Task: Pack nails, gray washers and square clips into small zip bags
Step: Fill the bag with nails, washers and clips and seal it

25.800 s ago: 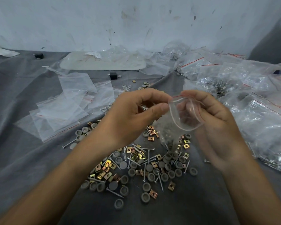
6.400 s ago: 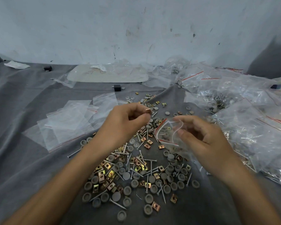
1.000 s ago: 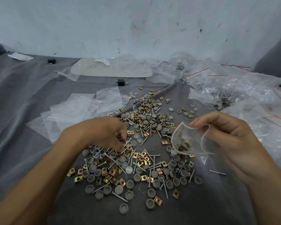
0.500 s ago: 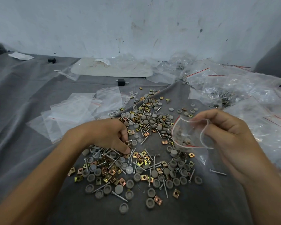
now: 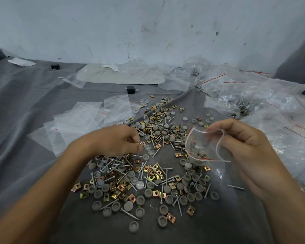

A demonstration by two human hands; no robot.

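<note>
Nothing here can be read. Faint reddish scribbles mark the pale board [image 5: 120,76] by the wall, too dim to make out. The zip bags [image 5: 81,120] show no legible print.

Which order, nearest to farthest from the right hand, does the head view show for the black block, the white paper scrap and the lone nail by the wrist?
1. lone nail: on the right, close by the wrist of the right hand.
2. black block: middle, towards the back.
3. white paper scrap: far left, at the back.
</note>
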